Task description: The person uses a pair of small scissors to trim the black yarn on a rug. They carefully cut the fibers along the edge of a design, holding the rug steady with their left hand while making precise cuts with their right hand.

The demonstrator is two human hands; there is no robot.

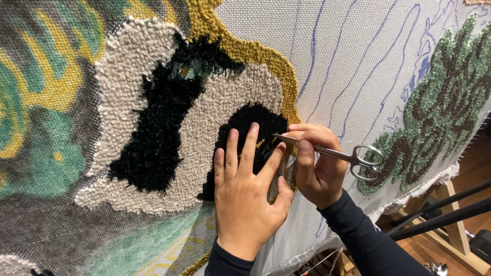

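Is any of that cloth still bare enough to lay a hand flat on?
Yes. A bare cloth strip with only blue lines lies between the mustard border and the green tufted patch. Another runs along the bottom edge below the right hand. It is crowded where the left hand presses the black tuft beside the scissors.

A wooden frame leg (455,225) and black metal rods (445,214) stand at lower right.
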